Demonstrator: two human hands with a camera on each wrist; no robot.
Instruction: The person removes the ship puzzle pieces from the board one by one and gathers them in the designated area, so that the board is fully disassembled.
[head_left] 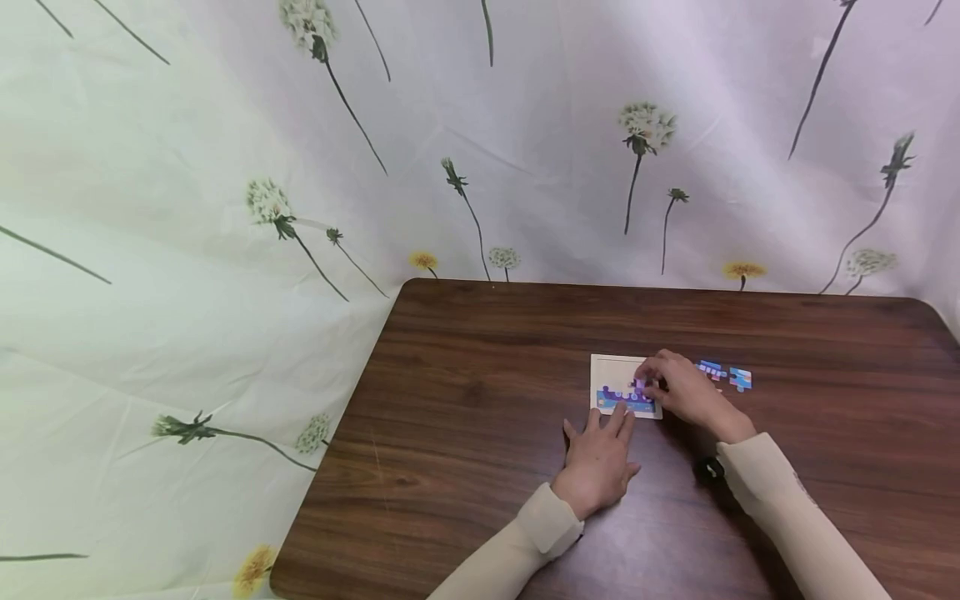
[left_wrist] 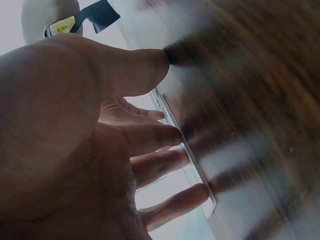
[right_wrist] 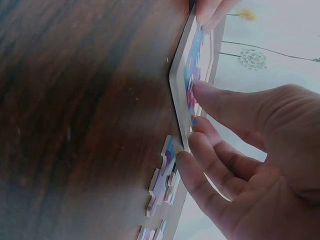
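Observation:
A small white puzzle tray lies on the dark wooden table, with blue and purple pieces fitted along its near side. My left hand lies flat on the table, its straight fingertips touching the tray's near edge. My right hand reaches over the tray's right side. Its thumb presses on the fitted pieces, and its other fingers rest against the tray's rim. I see no piece lifted in either hand.
Two loose puzzle pieces lie on the table just right of the tray, and they also show in the right wrist view as pieces. A flower-printed cloth hangs behind and left of the table.

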